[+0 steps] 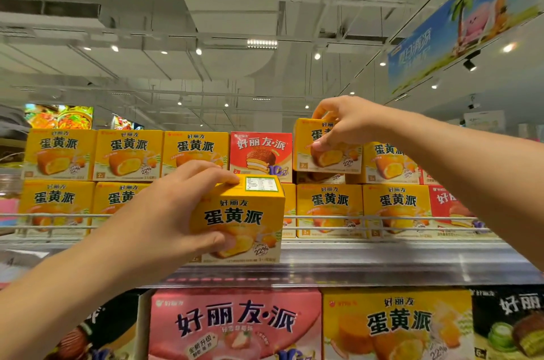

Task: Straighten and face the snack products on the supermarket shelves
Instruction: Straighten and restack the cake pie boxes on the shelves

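Two hands grip: my left hand (173,206) curls round a yellow cardboard snack box (244,221) before the shelf rail (382,217); my right hand (344,124) pinches another yellow box (332,159) atop the stack.

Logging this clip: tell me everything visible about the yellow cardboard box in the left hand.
The yellow cardboard snack box has dark lettering and a cake picture on its front, and a white green-bordered label on top. It is held in front of the shelf's wire rail, front facing the camera, slightly tilted. The left hand grips it, fingers on top, thumb across the front.
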Action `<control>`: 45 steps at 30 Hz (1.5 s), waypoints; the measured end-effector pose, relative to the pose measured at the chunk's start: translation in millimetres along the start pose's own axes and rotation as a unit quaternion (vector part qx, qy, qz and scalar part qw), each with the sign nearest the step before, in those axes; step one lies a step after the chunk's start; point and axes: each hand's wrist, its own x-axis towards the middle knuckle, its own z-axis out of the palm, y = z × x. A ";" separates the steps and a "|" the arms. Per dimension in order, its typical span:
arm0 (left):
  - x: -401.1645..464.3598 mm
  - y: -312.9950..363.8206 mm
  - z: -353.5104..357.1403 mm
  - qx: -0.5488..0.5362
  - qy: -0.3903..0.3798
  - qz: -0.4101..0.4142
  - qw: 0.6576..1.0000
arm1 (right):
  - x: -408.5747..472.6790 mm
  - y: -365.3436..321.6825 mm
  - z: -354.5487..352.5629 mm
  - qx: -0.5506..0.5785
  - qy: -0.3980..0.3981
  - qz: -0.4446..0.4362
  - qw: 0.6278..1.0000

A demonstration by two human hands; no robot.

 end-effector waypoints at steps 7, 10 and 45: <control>-0.3 -1.2 0.8 -0.019 -0.009 -0.008 1.000 | 2.2 1.5 13.2 -0.045 -0.022 0.004 0.999; -0.5 -2.3 2.4 -0.021 -0.008 -0.005 1.000 | 2.0 2.6 17.8 -0.054 -0.029 0.005 0.998; -10.9 -12.6 3.0 -0.026 -0.002 -0.013 1.000 | 5.0 -74.9 65.4 -0.127 0.067 -0.106 0.984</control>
